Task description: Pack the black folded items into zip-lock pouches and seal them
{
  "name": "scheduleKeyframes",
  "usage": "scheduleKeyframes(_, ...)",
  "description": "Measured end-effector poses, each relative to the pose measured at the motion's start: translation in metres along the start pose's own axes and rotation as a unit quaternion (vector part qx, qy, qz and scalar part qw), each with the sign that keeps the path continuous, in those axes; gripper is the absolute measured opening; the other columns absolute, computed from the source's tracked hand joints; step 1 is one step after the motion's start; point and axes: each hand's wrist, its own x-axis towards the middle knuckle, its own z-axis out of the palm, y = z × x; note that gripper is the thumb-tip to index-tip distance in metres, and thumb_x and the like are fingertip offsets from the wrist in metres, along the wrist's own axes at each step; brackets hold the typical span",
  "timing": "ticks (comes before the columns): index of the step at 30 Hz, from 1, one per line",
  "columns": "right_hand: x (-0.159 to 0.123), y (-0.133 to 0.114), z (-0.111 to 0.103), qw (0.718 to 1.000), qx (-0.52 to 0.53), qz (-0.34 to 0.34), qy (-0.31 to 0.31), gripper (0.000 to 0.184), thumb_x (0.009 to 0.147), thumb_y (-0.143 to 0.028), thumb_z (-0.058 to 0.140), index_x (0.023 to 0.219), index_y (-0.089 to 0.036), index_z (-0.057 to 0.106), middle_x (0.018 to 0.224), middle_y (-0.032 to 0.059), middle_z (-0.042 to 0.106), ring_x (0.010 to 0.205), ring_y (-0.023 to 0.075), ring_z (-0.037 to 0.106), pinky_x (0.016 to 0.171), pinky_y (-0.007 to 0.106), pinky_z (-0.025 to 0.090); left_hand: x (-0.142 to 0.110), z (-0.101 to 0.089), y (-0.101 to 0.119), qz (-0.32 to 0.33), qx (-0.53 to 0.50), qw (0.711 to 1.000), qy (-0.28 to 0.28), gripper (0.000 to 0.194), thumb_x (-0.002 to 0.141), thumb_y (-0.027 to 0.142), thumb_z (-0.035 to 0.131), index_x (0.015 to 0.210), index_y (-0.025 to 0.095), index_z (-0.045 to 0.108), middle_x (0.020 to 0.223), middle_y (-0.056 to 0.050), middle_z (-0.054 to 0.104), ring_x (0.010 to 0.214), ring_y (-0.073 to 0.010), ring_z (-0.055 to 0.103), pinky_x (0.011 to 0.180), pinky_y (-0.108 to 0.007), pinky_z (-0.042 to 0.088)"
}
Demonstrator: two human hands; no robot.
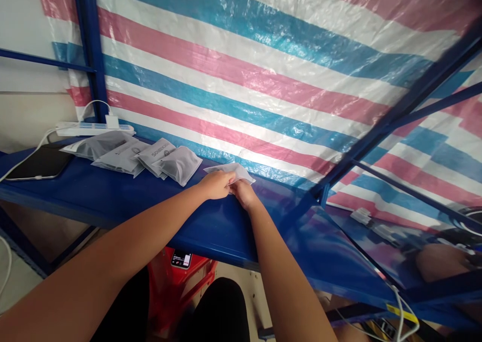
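Note:
Both hands meet over the blue shelf (222, 226), gripping a frosted plastic bag (241, 171) along its near edge. My left hand (216, 184) is closed, thumb on top of the bag's edge. Beside it, my right hand (243, 192) is closed on the same edge, its fingers partly tucked beneath. What the bag contains is hidden. Left of my hands lies a row of several similar frosted bags, the nearest a filled bag (181, 163) and next to it a bag with dark printing (156, 153).
A power strip (75, 129) with a white charger and a black tablet (39, 162) are at the far left. Striped sheeting (241, 76) hangs behind. Below the shelf, a phone (181, 258) rests on a red stool (165, 281). Another person's arm (442, 262) shows at right.

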Motion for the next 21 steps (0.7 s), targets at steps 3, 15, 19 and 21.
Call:
scheduleKeyframes(3,0.000,-0.004,-0.002,0.999,0.018,0.016,0.024,0.019,0.067,-0.012,0.055,0.080,-0.015,0.069,0.076,0.0080,0.074,0.072,0.0213,0.072,0.069,0.031,0.062,0.000,-0.002,-0.001,-0.005,0.008,1.000,0.002,0.012,0.084,0.020,0.058,0.096,0.023,0.059,0.083,-0.002,0.066,0.075,-0.0200,0.060,0.060,-0.031,0.035)
scheduleKeyframes(15,0.001,-0.008,-0.012,0.978,0.099,0.037,0.181,0.011,0.076,-0.017,0.048,0.077,-0.019,0.059,0.070,0.0059,0.071,0.065,0.0175,0.070,0.068,0.031,0.064,-0.006,0.010,-0.005,-0.023,0.069,0.997,-0.008,0.017,0.083,0.014,0.058,0.097,0.023,0.057,0.092,-0.004,0.072,0.084,-0.0247,0.068,0.064,-0.033,0.041)
scheduleKeyframes(19,-0.001,-0.007,-0.025,0.950,-0.034,0.001,0.310,0.010,0.078,-0.021,0.051,0.081,-0.020,0.061,0.072,0.0037,0.069,0.061,0.0178,0.068,0.059,0.030,0.062,-0.007,0.012,-0.001,-0.011,0.080,0.997,-0.009,0.014,0.084,0.012,0.055,0.094,0.022,0.057,0.091,-0.005,0.072,0.083,-0.0249,0.069,0.064,-0.033,0.040)
scheduleKeyframes(21,-0.003,-0.007,-0.034,0.914,-0.164,-0.018,0.372,0.013,0.077,-0.023,0.058,0.088,-0.020,0.064,0.074,0.0040,0.070,0.061,0.0186,0.069,0.057,0.028,0.059,-0.008,0.012,-0.001,-0.010,0.077,0.997,-0.005,0.013,0.084,0.012,0.054,0.092,0.022,0.057,0.089,-0.005,0.071,0.082,-0.0245,0.068,0.063,-0.033,0.038)
